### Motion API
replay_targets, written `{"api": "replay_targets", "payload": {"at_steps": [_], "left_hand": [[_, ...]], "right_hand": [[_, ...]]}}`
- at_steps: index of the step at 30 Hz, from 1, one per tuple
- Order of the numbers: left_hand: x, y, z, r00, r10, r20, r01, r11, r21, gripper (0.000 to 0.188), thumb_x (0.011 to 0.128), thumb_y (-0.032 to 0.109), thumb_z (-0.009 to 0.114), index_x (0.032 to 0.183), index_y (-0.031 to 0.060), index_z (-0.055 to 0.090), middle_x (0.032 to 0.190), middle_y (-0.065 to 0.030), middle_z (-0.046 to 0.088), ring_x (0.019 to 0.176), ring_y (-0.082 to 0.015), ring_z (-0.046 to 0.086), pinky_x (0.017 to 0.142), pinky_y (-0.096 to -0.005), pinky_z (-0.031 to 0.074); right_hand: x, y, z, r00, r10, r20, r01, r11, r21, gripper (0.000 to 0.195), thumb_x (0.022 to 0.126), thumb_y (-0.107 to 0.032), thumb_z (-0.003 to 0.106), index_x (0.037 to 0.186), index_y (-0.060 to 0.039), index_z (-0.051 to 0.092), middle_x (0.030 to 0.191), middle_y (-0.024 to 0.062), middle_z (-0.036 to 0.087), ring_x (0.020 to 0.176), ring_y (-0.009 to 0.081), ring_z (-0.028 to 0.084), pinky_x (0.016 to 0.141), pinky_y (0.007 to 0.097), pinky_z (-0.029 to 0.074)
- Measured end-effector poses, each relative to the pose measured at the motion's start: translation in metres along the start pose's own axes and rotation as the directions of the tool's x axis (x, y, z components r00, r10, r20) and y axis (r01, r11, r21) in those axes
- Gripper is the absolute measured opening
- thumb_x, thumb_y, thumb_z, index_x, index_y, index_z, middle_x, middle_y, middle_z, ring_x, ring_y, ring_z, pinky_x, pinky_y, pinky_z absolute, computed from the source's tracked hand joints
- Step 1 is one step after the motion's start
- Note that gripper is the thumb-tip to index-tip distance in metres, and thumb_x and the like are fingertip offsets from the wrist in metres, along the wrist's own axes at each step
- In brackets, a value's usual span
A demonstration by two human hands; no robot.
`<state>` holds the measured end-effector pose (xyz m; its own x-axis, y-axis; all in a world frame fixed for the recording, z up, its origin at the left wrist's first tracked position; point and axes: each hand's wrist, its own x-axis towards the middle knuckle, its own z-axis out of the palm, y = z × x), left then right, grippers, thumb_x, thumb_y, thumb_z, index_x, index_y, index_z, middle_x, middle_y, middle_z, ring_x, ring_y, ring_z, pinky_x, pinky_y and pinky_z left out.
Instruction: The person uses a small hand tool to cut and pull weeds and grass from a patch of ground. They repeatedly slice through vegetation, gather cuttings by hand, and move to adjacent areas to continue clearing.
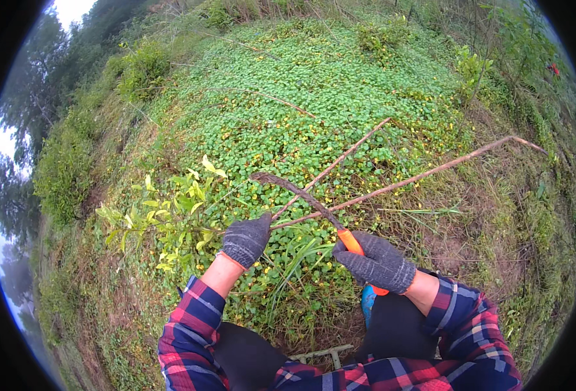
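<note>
My left hand (pixel 246 239), in a dark grey knit glove, is closed around the near ends of two long dry stalks. One stalk (pixel 349 152) slants away to the upper right; the other (pixel 415 181) reaches farther right and bends near its tip. My right hand (pixel 380 264), gloved alike, grips the orange handle (pixel 350 241) of a sickle. Its dirt-covered curved blade (pixel 302 193) points up and left, crossing the stalks in view; whether it touches them I cannot tell. Long green grass blades (pixel 292 266) hang between my hands.
Low leafy ground cover (pixel 307 83) spreads ahead. A yellow-green leaved shrub (pixel 180 210) stands beside my left hand. Matted dry grass (pixel 483 210) lies to the right. A metal frame (pixel 322 352) sits between my legs, near a blue shoe (pixel 367 303). Bushes (pixel 65 176) grow at the left.
</note>
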<state>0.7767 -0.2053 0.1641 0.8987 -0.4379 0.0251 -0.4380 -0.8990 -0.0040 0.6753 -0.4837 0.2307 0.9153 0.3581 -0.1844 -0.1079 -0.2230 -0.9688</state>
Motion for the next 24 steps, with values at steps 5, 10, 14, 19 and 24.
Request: {"api": "replay_targets", "payload": {"at_steps": [5, 10, 14, 19, 24], "left_hand": [[-0.036, 0.006, -0.045, 0.999, 0.037, 0.0, -0.037, 0.999, -0.027, 0.027, 0.089, 0.03, 0.05, 0.107, 0.0102, 0.051, 0.07, -0.0154, 0.062, 0.063, -0.0348, 0.061, 0.054, -0.0482, 0.047], [-0.083, -0.016, -0.078, 0.998, 0.015, -0.063, -0.018, 0.999, -0.043, 0.024, 0.09, 0.034, 0.049, 0.097, 0.0115, 0.054, 0.076, -0.0146, 0.062, 0.069, -0.0358, 0.061, 0.059, -0.0476, 0.047], [-0.165, -0.051, -0.103, 0.983, -0.168, -0.073, 0.166, 0.986, -0.03, 0.025, 0.09, 0.032, 0.052, 0.102, 0.0114, 0.058, 0.081, -0.0156, 0.063, 0.073, -0.0365, 0.061, 0.062, -0.0463, 0.048], [-0.276, -0.098, -0.113, 0.842, -0.479, -0.25, 0.411, 0.867, -0.281, 0.023, 0.089, 0.026, 0.056, 0.101, 0.0069, 0.061, 0.087, -0.0185, 0.063, 0.079, -0.0366, 0.061, 0.067, -0.0421, 0.049], [-0.452, -0.158, -0.118, 0.362, -0.79, -0.495, 0.663, 0.591, -0.459, 0.037, 0.093, 0.03, 0.052, 0.113, -0.0001, 0.058, 0.098, -0.0164, 0.063, 0.087, -0.0256, 0.059, 0.079, -0.0343, 0.045]], "right_hand": [[-0.016, -0.012, 0.015, 0.997, -0.069, 0.047, 0.066, 0.996, 0.057, 0.022, 0.089, -0.026, 0.06, 0.103, -0.0088, 0.058, 0.072, -0.0039, 0.053, 0.058, 0.0036, 0.048, 0.052, 0.022, 0.04], [-0.027, -0.011, 0.023, 0.991, -0.127, -0.047, 0.133, 0.978, 0.16, 0.017, 0.089, -0.019, 0.059, 0.099, -0.006, 0.059, 0.071, -0.0037, 0.053, 0.058, 0.0044, 0.047, 0.052, 0.0214, 0.041], [-0.025, -0.017, 0.033, 0.99, -0.141, -0.022, 0.143, 0.981, 0.133, 0.015, 0.09, -0.02, 0.059, 0.097, -0.0064, 0.059, 0.071, -0.0037, 0.053, 0.059, 0.0043, 0.049, 0.052, 0.0222, 0.041], [-0.026, -0.014, 0.024, 0.982, -0.188, -0.005, 0.188, 0.982, 0.02, 0.017, 0.089, -0.021, 0.059, 0.097, -0.0062, 0.059, 0.071, -0.0022, 0.054, 0.057, 0.0052, 0.05, 0.051, 0.0235, 0.042], [-0.025, -0.015, 0.03, 0.979, -0.199, 0.035, 0.199, 0.98, -0.001, 0.019, 0.088, -0.022, 0.059, 0.098, -0.0066, 0.058, 0.071, -0.0017, 0.054, 0.056, 0.005, 0.049, 0.051, 0.0233, 0.041]]}}
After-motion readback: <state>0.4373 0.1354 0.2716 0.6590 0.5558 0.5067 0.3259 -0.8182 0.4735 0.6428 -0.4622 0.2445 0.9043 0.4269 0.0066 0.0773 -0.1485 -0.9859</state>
